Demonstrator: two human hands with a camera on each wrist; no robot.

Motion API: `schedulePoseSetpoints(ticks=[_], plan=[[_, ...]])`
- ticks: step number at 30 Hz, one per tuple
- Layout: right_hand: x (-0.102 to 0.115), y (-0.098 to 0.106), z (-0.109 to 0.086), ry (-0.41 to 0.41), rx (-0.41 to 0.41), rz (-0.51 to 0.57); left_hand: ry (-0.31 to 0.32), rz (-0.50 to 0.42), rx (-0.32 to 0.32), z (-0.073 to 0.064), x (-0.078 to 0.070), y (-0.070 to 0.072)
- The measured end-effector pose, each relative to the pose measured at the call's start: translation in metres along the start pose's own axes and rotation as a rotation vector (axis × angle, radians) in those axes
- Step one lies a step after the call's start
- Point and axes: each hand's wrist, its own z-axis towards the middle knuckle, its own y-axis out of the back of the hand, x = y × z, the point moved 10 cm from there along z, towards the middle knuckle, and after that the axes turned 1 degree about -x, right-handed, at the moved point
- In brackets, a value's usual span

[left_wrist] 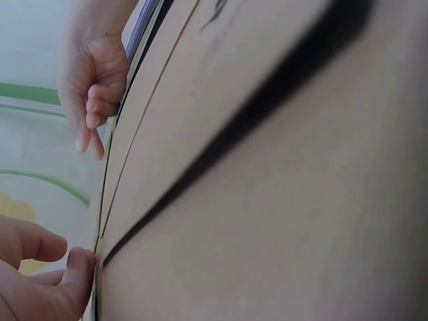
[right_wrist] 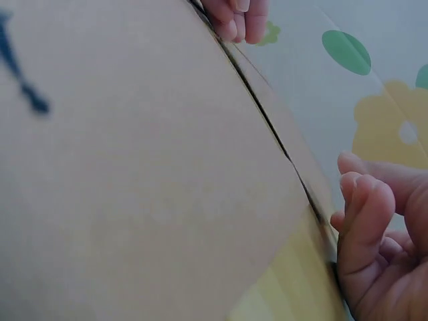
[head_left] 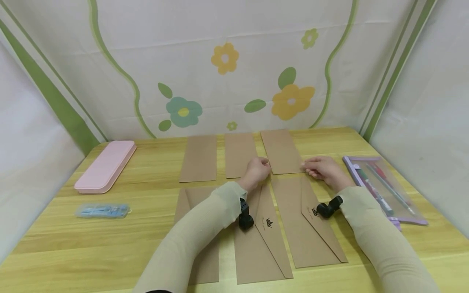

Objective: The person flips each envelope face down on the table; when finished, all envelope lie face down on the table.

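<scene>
Two rows of brown paper envelopes lie on the table, three in each row. My left hand (head_left: 256,171) is at the left edge of the back right envelope (head_left: 282,152), its fingertips touching or very near the edge. At that envelope's near right corner is my right hand (head_left: 322,169), fingers loosely bent and fingertips by the corner. Neither wrist view shows a clear pinch. In front lie the right envelope (head_left: 305,228) and middle envelope (head_left: 247,252), flaps up with a dark crown print. My left forearm partly covers the front left envelope (head_left: 205,264).
The back left envelope (head_left: 199,156) and back middle envelope (head_left: 238,150) show plain faces. On the left are a pink case (head_left: 106,167) and a clear pack of blue items (head_left: 103,211). A purple-edged transparent pouch (head_left: 399,179) with pens lies right. A flowered curtain (head_left: 223,97) hangs behind.
</scene>
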Motion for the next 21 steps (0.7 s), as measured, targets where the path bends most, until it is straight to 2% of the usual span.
schedulePoseSetpoints(ticks=[4,8,11,15,19,21], plan=[[0.002,-0.004,0.003,-0.009,0.000,0.021,-0.010,-0.016,-0.035,0.000,0.000,0.008],[0.007,-0.009,0.003,-0.002,0.004,0.026,-0.026,-0.107,-0.070,-0.002,-0.003,0.024],[0.013,-0.010,-0.001,0.008,-0.003,0.056,-0.039,-0.194,-0.062,-0.006,-0.009,0.036],[0.032,-0.015,-0.009,0.046,0.000,0.117,-0.082,-0.287,-0.031,-0.014,-0.022,0.051],[0.059,-0.028,-0.018,0.117,0.019,0.100,-0.133,-0.370,-0.027,-0.025,-0.033,0.070],[0.072,-0.038,-0.025,0.147,0.032,0.087,-0.158,-0.383,-0.025,-0.032,-0.035,0.081]])
